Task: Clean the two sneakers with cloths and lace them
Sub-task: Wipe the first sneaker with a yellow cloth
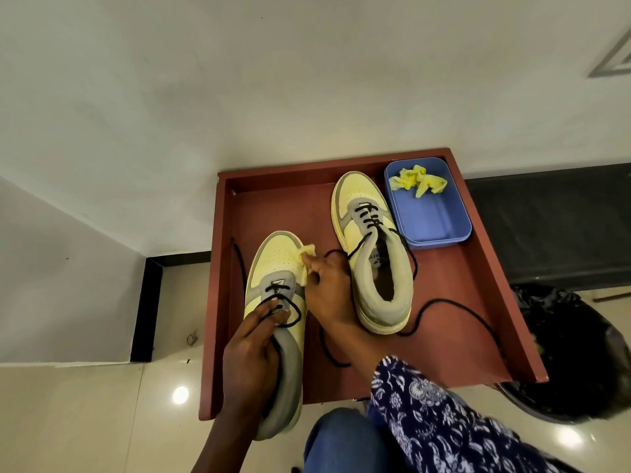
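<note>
From the head camera, the left hand [251, 356] grips the near sneaker [276, 322] at its collar and tongue, fingers curled over the laces, steadying it on the red-brown tray [454, 322]. The right hand [327, 288] pinches a yellow cloth [305, 264] against that sneaker's toe side. The second sneaker [374, 254] stands just beside, its black lace [454, 310] trailing loose across the tray. A blue tub [433, 220] behind holds another yellow cloth [418, 181].
</note>
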Available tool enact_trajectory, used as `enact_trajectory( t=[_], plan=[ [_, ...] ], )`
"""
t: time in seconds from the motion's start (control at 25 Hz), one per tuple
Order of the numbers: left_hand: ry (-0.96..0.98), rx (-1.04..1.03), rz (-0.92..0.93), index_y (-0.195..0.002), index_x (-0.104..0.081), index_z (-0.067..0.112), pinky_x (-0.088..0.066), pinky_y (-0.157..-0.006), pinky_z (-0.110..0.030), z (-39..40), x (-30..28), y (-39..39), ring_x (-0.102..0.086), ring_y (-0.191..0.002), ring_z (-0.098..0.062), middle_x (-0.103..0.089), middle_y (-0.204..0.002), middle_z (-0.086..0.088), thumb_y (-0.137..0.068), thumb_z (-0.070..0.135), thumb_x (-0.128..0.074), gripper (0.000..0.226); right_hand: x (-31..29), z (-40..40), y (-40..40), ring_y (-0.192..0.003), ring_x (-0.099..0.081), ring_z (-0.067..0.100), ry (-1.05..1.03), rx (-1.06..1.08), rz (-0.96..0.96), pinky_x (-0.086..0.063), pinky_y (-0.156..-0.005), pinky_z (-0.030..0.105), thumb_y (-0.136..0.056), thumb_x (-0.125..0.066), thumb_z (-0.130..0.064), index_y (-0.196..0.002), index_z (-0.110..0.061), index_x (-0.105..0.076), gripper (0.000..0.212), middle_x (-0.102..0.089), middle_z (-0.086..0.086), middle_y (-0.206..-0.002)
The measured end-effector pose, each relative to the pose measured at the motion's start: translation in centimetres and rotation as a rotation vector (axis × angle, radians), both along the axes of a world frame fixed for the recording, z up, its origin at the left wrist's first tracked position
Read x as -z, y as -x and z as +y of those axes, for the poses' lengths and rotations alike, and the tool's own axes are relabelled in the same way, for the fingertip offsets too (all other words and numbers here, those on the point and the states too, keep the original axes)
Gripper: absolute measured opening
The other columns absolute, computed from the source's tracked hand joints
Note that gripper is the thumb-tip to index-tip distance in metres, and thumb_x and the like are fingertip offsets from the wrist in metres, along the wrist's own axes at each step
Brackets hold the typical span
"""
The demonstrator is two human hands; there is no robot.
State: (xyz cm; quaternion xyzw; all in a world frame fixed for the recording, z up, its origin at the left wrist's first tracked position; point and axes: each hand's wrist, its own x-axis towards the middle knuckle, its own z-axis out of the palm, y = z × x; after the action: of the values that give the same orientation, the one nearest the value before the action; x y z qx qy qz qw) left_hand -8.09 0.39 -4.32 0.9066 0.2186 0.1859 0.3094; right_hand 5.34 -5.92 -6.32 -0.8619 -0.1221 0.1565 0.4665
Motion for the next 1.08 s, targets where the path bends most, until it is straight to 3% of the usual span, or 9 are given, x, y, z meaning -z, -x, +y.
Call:
enact_trajectory(
  t=[0.16, 0.36, 0.56, 0.68, 0.88, 1.08],
  plan=[
    [0.016, -0.007, -0.002, -0.101, -0.070, 0.008, -0.027, -0.099, 0.001, 0.0, 0.0, 0.1, -0.042, -0.113, 0.004, -0.063, -0.116, -0.007, -0.076, -0.004, -0.046, 0.037, 0.8, -2.1, 4.7, -0.101, -0.060, 0.023, -0.062, 0.046, 0.050, -0.037, -0.083, 0.013, -0.086, -0.050, 0.004, -0.119, -0.010, -0.063, 0.037, -0.065, 0.011, -0.110],
    [-0.005, -0.007, 0.009, -0.101, -0.070, 0.009, -0.024, -0.099, 0.003, 0.0, -0.1, -0.1, -0.044, -0.114, -0.002, -0.061, -0.114, -0.002, -0.076, -0.003, -0.046, 0.037, 0.7, -2.0, 4.7, -0.099, -0.061, 0.027, -0.028, 0.094, 0.130, -0.041, -0.080, 0.022, -0.088, -0.050, 0.000, -0.119, -0.009, -0.062, 0.034, -0.066, 0.012, -0.110],
    [-0.002, -0.015, 0.002, -0.099, -0.071, 0.009, -0.023, -0.098, 0.003, -0.1, -0.3, -0.1, -0.042, -0.112, 0.004, -0.062, -0.114, -0.001, -0.075, -0.004, -0.046, 0.037, -0.8, 0.0, 0.8, -0.112, -0.055, 0.032, 0.126, 0.028, 0.144, -0.042, -0.091, 0.030, -0.090, -0.045, -0.003, -0.124, -0.009, -0.058, 0.037, -0.060, 0.016, -0.120],
    [0.009, -0.016, 0.002, -0.098, -0.071, 0.009, -0.024, -0.097, 0.003, -0.1, -0.2, -0.1, -0.048, -0.109, 0.000, -0.063, -0.114, -0.002, -0.075, -0.004, -0.046, 0.037, -1.8, 1.3, -1.5, -0.112, -0.055, 0.034, 0.181, -0.033, 0.097, -0.042, -0.094, 0.033, -0.085, -0.044, 0.004, -0.118, -0.005, -0.063, 0.039, -0.063, 0.019, -0.118],
    [0.018, 0.002, -0.030, -0.097, -0.071, 0.006, -0.029, -0.095, 0.004, 0.1, 0.2, -0.2, -0.043, -0.111, 0.006, -0.057, -0.112, 0.005, -0.074, -0.007, -0.048, 0.035, -2.4, 3.8, -3.8, -0.103, -0.058, 0.038, 0.290, -0.115, 0.043, -0.046, -0.079, 0.037, -0.084, -0.042, 0.006, -0.105, 0.004, -0.065, 0.031, -0.063, 0.023, -0.109],
    [0.037, 0.012, -0.048, -0.099, -0.071, 0.005, -0.031, -0.094, 0.004, 0.2, 0.3, -0.1, -0.044, -0.113, 0.005, -0.057, -0.115, 0.003, -0.073, -0.010, -0.047, 0.038, -2.3, 5.9, -5.5, -0.096, -0.059, 0.037, 0.336, -0.315, -0.123, -0.045, -0.073, 0.031, -0.083, -0.048, 0.001, -0.094, 0.005, -0.065, 0.020, -0.063, 0.022, -0.103]
  ],
)
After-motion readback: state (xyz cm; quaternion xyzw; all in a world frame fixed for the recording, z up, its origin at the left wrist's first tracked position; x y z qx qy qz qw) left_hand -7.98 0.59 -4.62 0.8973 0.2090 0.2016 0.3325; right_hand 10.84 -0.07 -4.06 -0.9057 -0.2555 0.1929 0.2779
